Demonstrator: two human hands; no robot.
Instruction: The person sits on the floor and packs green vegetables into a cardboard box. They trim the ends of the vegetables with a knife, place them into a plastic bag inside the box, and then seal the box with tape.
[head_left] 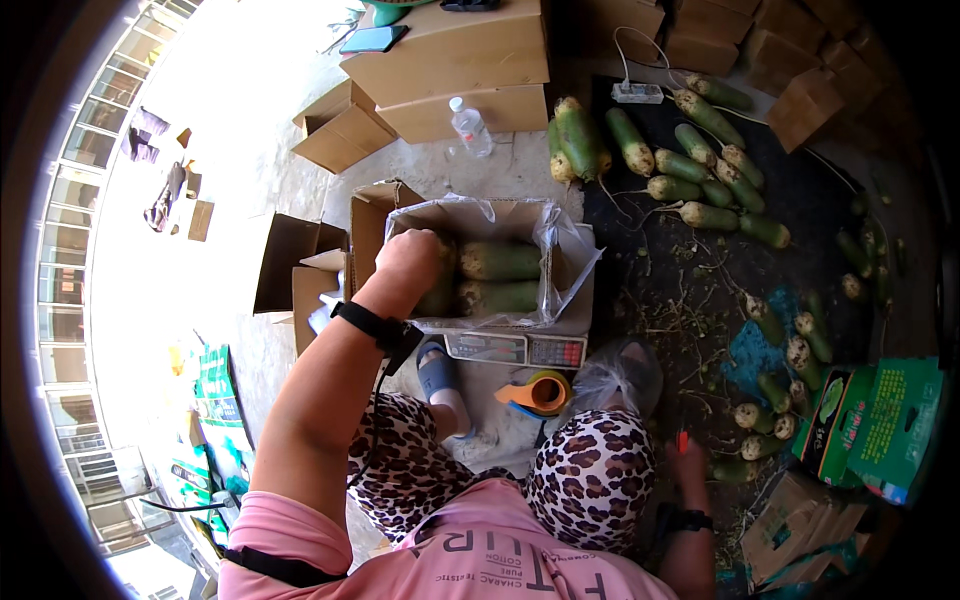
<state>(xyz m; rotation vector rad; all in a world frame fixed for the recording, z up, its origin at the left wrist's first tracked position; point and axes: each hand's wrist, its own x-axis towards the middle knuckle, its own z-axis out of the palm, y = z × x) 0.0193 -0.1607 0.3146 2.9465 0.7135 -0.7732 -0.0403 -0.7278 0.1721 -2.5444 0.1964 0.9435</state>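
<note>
My left hand [410, 256] reaches into a plastic-lined cardboard box [470, 212], fingers curled over a green radish [437, 296] at its left side. More green radishes [500, 262] lie crosswise beside it. Under the box is a scale [487, 348] with a display and keypad on its front. Low on my right side, by the knee, my right hand [688, 470] is closed around a small object with a red end [683, 440]; the rest of that object is hidden.
Loose green radishes [690, 170] lie on a dark mat to the right, with trimmings [690, 320] scattered about. A tape roll on an orange dispenser [540, 393] sits between my feet. Beyond the box stand a clear bottle [470, 128] and large cartons [450, 60]. Green printed cartons [890, 425] lie at right.
</note>
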